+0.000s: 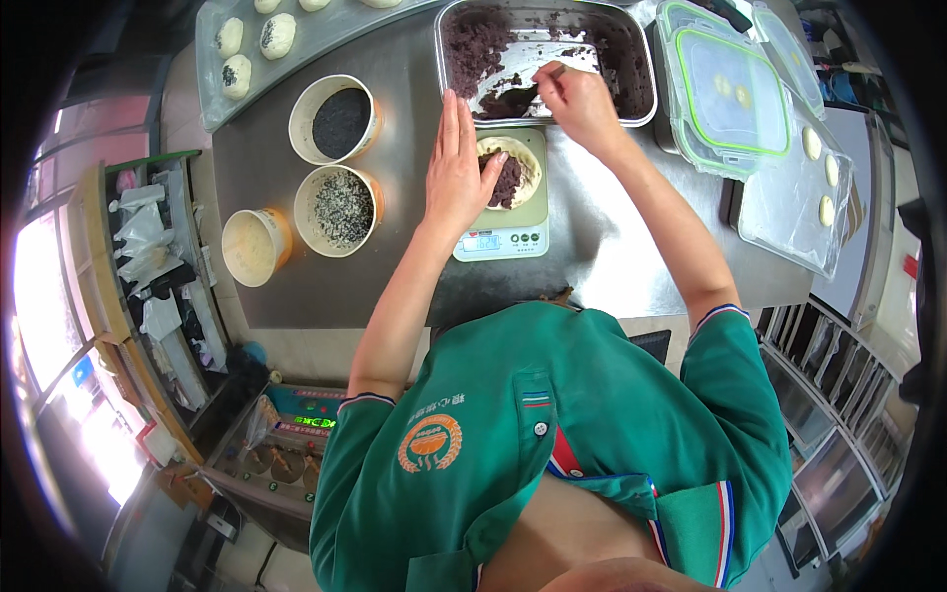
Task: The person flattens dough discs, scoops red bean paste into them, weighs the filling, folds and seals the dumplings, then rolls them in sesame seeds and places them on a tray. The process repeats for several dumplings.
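Note:
A round of pale dough (530, 172) topped with dark purple filling (506, 185) lies on a digital kitchen scale (503, 250). My left hand (460, 166) is spread flat, its thumb over the filling and its fingertips by the near wall of the steel tray (651, 103). Inside that tray, purple mash (477, 52) is heaped at the left and smeared elsewhere. My right hand (581, 100) grips a dark spoon or scoop (516, 102) whose head is down in the tray; its exact shape is hard to tell.
Paper tubs hold black seeds (342, 122), mixed seeds (344, 209) and a pale content (248, 248). A tray with seeded dough balls (278, 37) stands back left. Green-rimmed lidded containers (732, 89) stand right, beside a film-covered tray (788, 214) with dough pieces.

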The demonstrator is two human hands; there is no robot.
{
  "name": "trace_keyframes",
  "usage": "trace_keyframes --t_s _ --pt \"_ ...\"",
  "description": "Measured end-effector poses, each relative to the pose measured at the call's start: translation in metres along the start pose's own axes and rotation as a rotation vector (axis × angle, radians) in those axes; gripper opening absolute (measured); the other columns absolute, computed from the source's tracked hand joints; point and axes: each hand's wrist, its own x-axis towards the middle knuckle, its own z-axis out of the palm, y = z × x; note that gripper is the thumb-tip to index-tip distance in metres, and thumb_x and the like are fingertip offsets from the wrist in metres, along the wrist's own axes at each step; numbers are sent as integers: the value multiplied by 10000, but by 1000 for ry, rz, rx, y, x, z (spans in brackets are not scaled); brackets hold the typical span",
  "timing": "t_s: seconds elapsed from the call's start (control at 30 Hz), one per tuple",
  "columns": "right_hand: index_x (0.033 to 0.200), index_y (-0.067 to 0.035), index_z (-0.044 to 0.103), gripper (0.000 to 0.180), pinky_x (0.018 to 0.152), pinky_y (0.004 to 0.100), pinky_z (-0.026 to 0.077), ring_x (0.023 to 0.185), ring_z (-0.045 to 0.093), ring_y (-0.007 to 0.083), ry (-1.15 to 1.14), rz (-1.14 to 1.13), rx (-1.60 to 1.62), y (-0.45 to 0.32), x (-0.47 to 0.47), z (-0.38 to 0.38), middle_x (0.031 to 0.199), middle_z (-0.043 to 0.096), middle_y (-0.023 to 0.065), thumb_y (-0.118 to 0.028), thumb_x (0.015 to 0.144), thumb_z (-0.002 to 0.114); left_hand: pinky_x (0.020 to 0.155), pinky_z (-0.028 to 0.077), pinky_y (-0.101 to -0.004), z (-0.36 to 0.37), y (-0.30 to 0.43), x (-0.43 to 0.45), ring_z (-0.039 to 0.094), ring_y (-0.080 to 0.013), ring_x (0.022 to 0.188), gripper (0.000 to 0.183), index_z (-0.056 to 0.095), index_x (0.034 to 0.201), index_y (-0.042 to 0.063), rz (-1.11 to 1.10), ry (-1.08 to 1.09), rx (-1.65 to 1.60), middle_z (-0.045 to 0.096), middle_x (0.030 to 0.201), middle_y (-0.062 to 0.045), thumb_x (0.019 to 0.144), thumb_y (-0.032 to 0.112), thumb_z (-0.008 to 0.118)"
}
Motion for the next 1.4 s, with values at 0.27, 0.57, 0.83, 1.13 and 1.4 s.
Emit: trace_keyframes --t_s 0.27,0.57,0.83,1.13,1.4 --pt "906 51 704 239 590 363 510 574 649 273 -34 150 98 -5 3 18 693 666 195 -143 912 564 1190 244 -462 2 -2 3 187 -396 1498 832 128 1562 -20 -34 53 -74 78 1637 -239 954 280 610" --pt "937 34 720 254 593 277 527 616 660 130 -36 286 452 0 1 11 716 715 103 -127 944 524 1209 162 -480 11 -3 4 127 -429 1503 821 146 1559 -25 -10 100 -29 103 1634 -240 966 333 587" --pt "970 35 717 269 536 226 458 673 674 95 125 341 618 11 -3 3 772 738 108 -125 955 501 1216 127 -484 12 -2 6 95 -429 1507 837 157 1558 -26 -10 132 -35 114 1632 -242 954 342 605" --pt "995 84 702 267 662 255 524 701 647 130 150 196 641 -32 -51 -33 802 716 113 -87 994 497 1184 162 -572 -7 4 -22 169 -429 1489 873 243 1567 84 44 148 -81 130 1627 -238 907 505 630" --pt "1072 39 698 193 689 280 564 804 715 187 68 48 228 -55 -120 -19 974 717 134 -66 999 554 1133 165 -701 2 12 -49 215 -357 1490 884 462 1462 408 248 -5 335 189 1641 -111 658 612 767"
